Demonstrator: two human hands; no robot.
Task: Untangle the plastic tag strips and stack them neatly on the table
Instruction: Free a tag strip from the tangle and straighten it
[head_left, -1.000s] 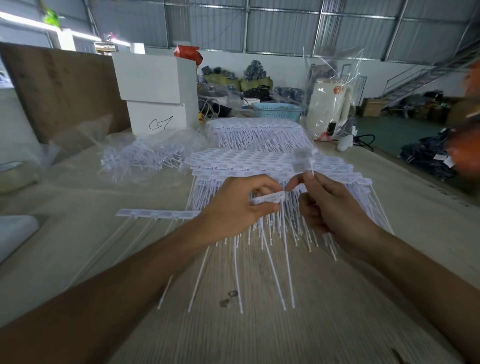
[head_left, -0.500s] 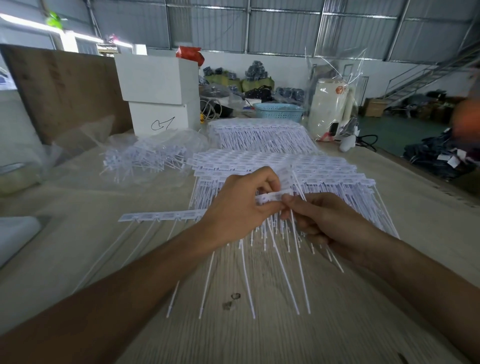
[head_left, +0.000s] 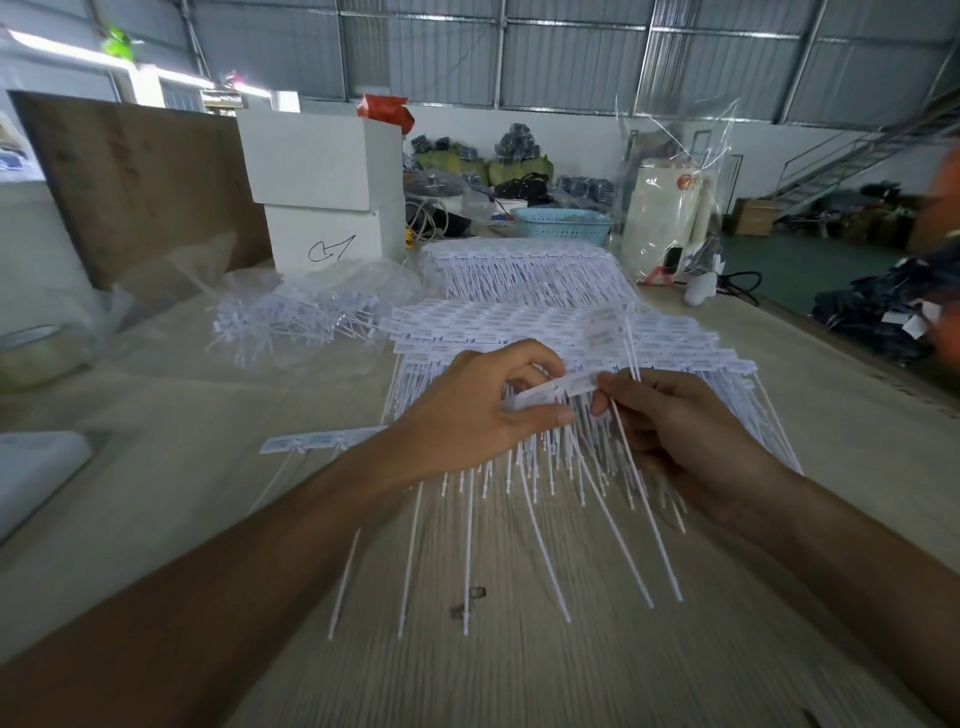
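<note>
**Both hands on one tag strip, over the stack**

Your left hand (head_left: 467, 410) pinched the tag strip (head_left: 558, 388) by its header bar, thumb underneath and fingers curled over the top. Your right hand (head_left: 670, 426) gripped the other end of that bar, fingers curled round it and round a couple of the thin tails. One loose tag (head_left: 605, 325) stuck up above your right hand, its tail running down into your grip. The strip's tails hung down toward you, over the table (head_left: 519, 665).

The strip was held just above the near edge of the neat stack (head_left: 545, 332) laid flat mid-table. A second stack (head_left: 524, 265) lay behind it. A single strip (head_left: 322, 441) lay apart on the left, beside your left forearm. The tangled pile (head_left: 291, 317) in clear plastic sat far left, in front of the white boxes (head_left: 322, 192). Blue basket (head_left: 563, 224) at the far end.
</note>
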